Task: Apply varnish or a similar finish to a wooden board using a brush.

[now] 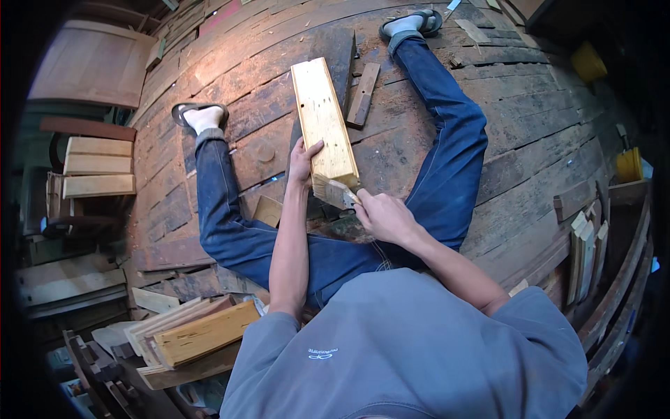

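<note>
A long pale-yellow wooden piece (324,115), with a dark hole near one edge and dark flecks on its face, points away from me between my legs. My left hand (304,160) grips its near left edge, thumb over the top face and fingers curled round the side. In my right hand (388,218) is a flat paintbrush (335,193), held by the handle. Its bristles lie against the near end of the wood, just below my left hand. Whether they are wet I cannot tell.
Beneath the wood runs a dark beam (340,52), with a short wooden block (363,96) beside it. Stacked boards (206,335) lie at lower left, more wooden pieces (99,165) at left. Upright strips (585,258) and a yellow container (629,165) stand at right. Sawdust covers the plank floor (258,91).
</note>
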A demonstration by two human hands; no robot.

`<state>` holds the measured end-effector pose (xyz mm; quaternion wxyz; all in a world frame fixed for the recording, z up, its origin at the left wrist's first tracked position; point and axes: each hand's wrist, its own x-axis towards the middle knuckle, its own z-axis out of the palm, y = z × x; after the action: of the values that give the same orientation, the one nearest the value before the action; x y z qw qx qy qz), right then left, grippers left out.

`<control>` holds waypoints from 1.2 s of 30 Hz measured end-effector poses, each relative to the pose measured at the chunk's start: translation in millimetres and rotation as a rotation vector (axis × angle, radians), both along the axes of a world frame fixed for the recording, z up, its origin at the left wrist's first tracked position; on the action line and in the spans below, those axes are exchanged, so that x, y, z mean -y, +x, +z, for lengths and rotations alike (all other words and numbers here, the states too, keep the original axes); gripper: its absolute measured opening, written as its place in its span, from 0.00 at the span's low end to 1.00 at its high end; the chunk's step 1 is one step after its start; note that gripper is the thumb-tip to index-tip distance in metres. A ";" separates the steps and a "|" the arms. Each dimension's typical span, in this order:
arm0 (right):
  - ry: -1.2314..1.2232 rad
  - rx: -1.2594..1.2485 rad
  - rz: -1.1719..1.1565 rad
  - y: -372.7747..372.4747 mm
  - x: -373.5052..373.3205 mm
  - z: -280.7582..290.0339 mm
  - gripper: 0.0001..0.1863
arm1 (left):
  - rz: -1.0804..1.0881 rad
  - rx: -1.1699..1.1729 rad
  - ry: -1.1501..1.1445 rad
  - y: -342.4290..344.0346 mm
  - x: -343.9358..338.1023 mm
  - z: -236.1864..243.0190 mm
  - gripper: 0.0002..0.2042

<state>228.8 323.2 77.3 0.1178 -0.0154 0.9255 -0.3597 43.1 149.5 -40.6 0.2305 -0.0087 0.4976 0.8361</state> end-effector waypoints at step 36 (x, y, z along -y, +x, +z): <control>0.411 0.047 0.176 35.9 18.5 37.6 0.10 | 0.447 -0.013 0.130 21.0 -77.9 -12.3 0.22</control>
<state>264.7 304.7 114.9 0.1711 -0.0633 0.9714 -0.1521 64.1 227.4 -52.9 0.0366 -0.0987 0.4300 0.8967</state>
